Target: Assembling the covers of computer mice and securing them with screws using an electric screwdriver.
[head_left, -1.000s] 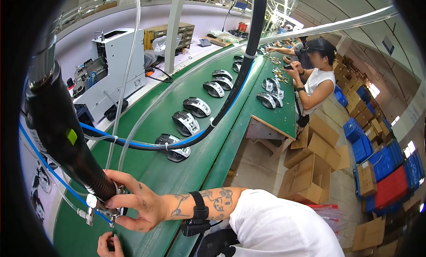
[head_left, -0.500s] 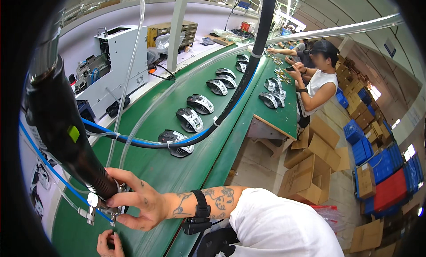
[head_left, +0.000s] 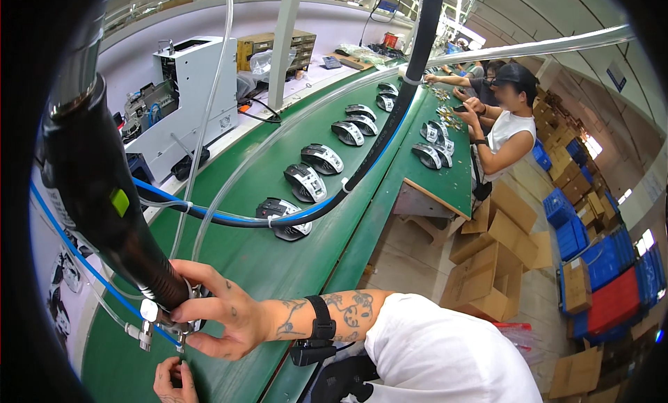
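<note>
Here's the right hand (head_left: 226, 316), fingers curled around the metal lower end of a big black tool (head_left: 104, 180) that leans in from the upper left, its tip down over the green tabletop (head_left: 229, 278)! Just below that tip, at the lower edge, the left hand (head_left: 174, 383) has thumb and fingers bent close together; whether they pinch anything, I cannot tell. A metal fitting (head_left: 147, 319) juts out beside the grip, and a thin blue tube (head_left: 87, 265) runs down to the tool's lower end. Look farther up the tabletop: a string of black-and-silver mouse shells, the nearest mouse shell (head_left: 278, 208) lying under a sagging black hose (head_left: 403, 97), well apart from both hands. A white machine (head_left: 202, 83) stands behind on the left. Over on the right, a co-worker in a white sleeveless top (head_left: 511, 135) holds something dark, too small to make out, with cardboard boxes (head_left: 480, 278) on the floor nearby!
</note>
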`<action>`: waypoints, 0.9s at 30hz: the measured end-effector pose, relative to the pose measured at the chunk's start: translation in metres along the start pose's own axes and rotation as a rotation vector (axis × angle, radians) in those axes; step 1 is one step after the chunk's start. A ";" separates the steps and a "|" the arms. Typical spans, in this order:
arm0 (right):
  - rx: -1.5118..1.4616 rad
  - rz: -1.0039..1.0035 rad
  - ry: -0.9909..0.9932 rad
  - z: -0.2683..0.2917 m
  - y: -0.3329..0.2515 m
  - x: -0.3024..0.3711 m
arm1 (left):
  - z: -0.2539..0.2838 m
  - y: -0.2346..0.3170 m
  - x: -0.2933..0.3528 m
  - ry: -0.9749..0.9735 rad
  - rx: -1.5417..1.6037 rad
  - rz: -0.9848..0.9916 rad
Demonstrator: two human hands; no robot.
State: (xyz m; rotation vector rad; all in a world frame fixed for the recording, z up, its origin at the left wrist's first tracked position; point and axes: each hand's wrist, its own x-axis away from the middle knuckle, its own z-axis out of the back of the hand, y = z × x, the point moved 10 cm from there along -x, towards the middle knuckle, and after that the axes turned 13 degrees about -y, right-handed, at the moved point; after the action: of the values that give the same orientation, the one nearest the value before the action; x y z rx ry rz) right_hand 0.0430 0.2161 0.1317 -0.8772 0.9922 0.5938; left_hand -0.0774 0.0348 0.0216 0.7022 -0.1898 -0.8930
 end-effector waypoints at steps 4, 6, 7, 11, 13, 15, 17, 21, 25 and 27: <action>-0.011 -0.007 -0.002 -0.001 0.001 0.002 | -0.002 -0.008 0.002 0.029 0.038 0.018; 0.007 -0.018 -0.005 0.000 0.001 0.001 | -0.002 -0.008 0.002 0.033 0.037 0.010; 0.006 -0.018 -0.007 0.000 0.001 0.002 | -0.002 -0.007 0.002 0.036 0.036 0.001; -0.009 -0.014 -0.007 -0.003 0.000 0.001 | 0.000 -0.010 0.005 0.043 0.025 0.025; -0.014 -0.014 -0.006 -0.002 -0.002 0.000 | 0.000 -0.006 0.005 0.026 0.026 0.033; 0.005 -0.045 -0.029 -0.002 -0.002 -0.001 | 0.001 -0.005 0.003 0.028 0.041 0.041; 0.004 -0.043 -0.034 -0.002 -0.001 0.000 | 0.001 -0.004 0.002 0.025 0.054 0.048; -0.023 -0.056 -0.056 -0.005 0.001 0.000 | 0.002 0.002 0.003 0.038 0.057 0.000; -0.019 -0.053 -0.063 -0.007 0.002 0.001 | 0.000 0.002 0.003 0.027 0.058 0.006; -0.018 -0.054 -0.060 -0.005 0.002 0.001 | 0.001 0.005 0.002 0.027 0.055 -0.002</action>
State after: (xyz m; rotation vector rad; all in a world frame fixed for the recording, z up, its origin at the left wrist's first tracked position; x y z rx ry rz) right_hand 0.0394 0.2128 0.1283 -0.8942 0.9070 0.5803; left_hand -0.0735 0.0351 0.0252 0.7653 -0.1899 -0.8822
